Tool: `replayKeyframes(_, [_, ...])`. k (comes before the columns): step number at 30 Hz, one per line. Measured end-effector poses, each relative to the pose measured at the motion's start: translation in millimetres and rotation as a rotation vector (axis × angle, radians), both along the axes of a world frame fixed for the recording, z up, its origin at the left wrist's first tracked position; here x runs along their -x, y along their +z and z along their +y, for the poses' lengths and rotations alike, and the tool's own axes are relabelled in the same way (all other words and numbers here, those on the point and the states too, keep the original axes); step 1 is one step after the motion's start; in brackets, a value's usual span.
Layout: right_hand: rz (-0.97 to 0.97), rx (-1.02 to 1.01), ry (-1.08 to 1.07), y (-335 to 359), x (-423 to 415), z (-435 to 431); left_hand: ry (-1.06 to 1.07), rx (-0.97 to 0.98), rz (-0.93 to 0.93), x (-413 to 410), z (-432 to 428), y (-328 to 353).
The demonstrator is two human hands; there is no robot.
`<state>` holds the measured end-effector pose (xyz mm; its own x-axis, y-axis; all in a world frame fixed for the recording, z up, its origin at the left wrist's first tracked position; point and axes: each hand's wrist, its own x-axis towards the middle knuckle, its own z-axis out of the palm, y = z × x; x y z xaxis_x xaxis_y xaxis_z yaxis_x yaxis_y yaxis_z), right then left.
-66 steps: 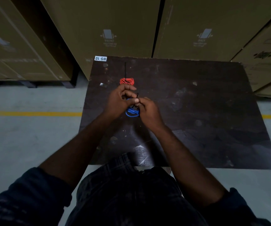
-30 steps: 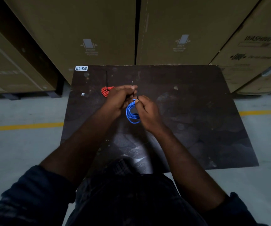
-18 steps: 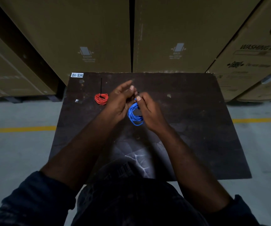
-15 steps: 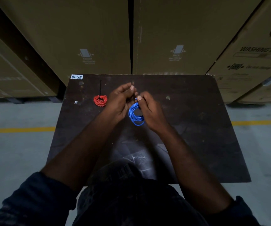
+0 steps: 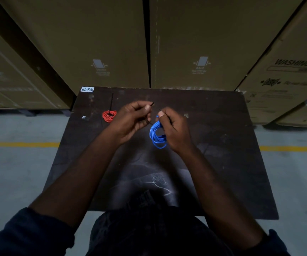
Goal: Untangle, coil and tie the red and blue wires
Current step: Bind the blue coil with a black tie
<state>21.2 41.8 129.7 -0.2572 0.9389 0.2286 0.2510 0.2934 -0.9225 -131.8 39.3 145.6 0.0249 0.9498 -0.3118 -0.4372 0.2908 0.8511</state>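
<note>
left hand (image 5: 130, 120) pinching tie (image 5: 152, 103) end | right hand (image 5: 173, 130) gripping blue coil (image 5: 156, 135) | red coil (image 5: 109, 115) lying tied on worktop (image 5: 219, 145)

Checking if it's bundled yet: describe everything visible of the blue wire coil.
The blue wire coil is thin, bright blue, plastic-looking wire wound into several loose loops, an elongated bundle. The right hand grips its upper part; the loops hang free below, over the dark table. A thin black tie shows near its top, one end pinched by the left hand. Whether it is fastened cannot be told.
</note>
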Motion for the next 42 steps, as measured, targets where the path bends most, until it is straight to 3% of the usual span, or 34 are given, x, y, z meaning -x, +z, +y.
replayKeyframes(8, [0.153,0.085,0.065,3.4,-30.2,1.8,-0.091,-0.185,0.222,-37.4,-6.9,5.2])
replayKeyframes(15, [0.29,0.152,0.083,-0.7,-54.3,4.3,-0.029,-0.242,0.214,-66.5,-6.1,-2.1])
replayKeyframes(32, [0.384,0.162,0.055,6.2,-72.8,14.5,0.012,-0.29,0.205,-92.1,3.0,1.6])
replayKeyframes(42, [0.328,0.157,0.062,9.0,-74.1,18.9,0.038,-0.285,0.223,-97.4,4.3,1.3])
